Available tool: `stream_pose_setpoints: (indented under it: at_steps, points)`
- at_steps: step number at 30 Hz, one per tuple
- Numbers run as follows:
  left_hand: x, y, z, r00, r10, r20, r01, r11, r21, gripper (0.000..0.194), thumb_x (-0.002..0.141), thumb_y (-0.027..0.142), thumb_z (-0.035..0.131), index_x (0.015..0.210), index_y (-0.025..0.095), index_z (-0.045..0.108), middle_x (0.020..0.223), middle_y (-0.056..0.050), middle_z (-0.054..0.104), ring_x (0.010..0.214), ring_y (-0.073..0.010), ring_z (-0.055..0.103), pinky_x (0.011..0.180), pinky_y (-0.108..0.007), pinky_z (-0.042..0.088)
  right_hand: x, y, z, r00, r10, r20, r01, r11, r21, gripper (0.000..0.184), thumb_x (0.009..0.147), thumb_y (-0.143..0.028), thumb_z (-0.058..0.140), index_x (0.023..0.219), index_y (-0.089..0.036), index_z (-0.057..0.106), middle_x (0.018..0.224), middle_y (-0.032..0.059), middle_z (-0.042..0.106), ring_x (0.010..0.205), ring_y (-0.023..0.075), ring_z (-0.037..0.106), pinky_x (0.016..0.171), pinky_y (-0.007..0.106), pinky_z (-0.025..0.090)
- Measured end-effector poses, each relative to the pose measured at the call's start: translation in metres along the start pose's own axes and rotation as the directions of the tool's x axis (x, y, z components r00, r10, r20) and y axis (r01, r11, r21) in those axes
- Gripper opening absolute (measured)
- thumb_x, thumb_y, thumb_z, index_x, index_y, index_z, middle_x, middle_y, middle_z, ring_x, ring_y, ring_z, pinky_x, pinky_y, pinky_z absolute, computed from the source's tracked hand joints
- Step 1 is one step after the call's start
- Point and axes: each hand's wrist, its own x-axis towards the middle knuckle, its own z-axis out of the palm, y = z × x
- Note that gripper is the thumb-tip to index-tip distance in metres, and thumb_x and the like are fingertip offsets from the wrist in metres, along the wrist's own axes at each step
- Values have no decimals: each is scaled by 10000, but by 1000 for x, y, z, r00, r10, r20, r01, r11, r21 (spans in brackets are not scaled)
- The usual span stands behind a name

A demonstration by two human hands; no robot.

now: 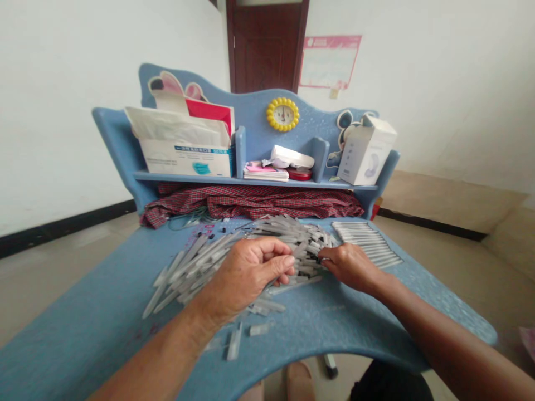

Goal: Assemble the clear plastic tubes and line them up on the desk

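Over a blue tabletop [100,334], we lean both hands toward a heap of clear plastic tubes [204,264] spread midway between its front and back edges. Our left hand [261,267] is curled, thumb against fingers — whether it grips anything, we cannot tell. Our right hand [349,264] bunches its fingertips at the heap's right side, hold unclear — just beside a row of slim sticks [368,244] near the right edge.

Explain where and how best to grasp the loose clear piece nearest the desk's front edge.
Probably pinch the clear piece across its wider near end, coming from above: it lies flat, narrow end toward the pile, with a short piece to its right.
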Motion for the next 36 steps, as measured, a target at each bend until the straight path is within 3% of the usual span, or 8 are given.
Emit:
stream_pose_setpoints:
  at_steps: [10,13,15,17,19,22,26,36]
  points:
    - [0,2,0,999,-5,39,2,996,85,101,757,205,603,770,107,623,619,23,638,534,-77,569,538,-187,448,4,2,3,1000,0,-23,0,1000,4,224,843,-216,449,857,-194,671,709,89,684,668,212,638,524,257,311]
    - [0,1,0,999,-16,29,13,993,118,91,754,201,597,756,113,621,616,23,632,535,-79,563,542,-190,442,2,7,2,996,20,-87,1,972,234,203,840,-209,458,824,-182,658,641,50,649,589,156,605,507,230,342]
    - [1,-1,-1,999,-15,31,11,991,131,91,746,210,601,742,121,618,619,21,632,535,-83,562,544,-196,444,0,8,-2,994,80,-79,-21,825,565,168,834,-248,487,805,-168,631,543,3,591,439,106,526,429,203,330]
    - [2,-4,-1,999,-13,50,6,990,142,100,743,228,603,736,130,618,625,19,634,540,-89,565,546,-202,446,-5,8,-8,995,98,-17,-40,557,830,166,817,-310,536,799,-158,601,476,-34,546,322,70,427,344,180,286]
    - [2,-5,0,997,-18,80,5,987,160,107,750,239,594,731,137,619,632,18,633,549,-91,567,546,-200,442,-11,5,-15,998,55,2,-19,313,950,198,790,-350,594,789,-152,584,461,-42,552,279,53,388,301,164,260]
    - [1,-3,1,993,-33,110,10,980,200,110,756,235,578,713,143,621,628,24,622,553,-87,555,543,-191,428,-21,-3,-26,999,1,-36,36,105,994,233,761,-364,657,764,-142,585,465,-28,582,267,45,396,278,146,258]
    - [0,-1,2,988,-54,143,19,972,235,120,762,232,558,717,144,626,634,23,618,556,-88,550,553,-194,429,-29,-13,-33,998,-8,-60,60,20,998,234,745,-347,691,757,-133,596,466,-17,596,267,42,413,270,131,266]
    - [0,-5,3,981,-86,174,45,973,227,127,765,237,548,760,132,620,664,14,620,581,-100,561,578,-215,441,-26,-18,-31,999,-6,-50,50,-3,999,220,746,-328,693,752,-130,598,466,-20,601,266,39,420,268,125,286]
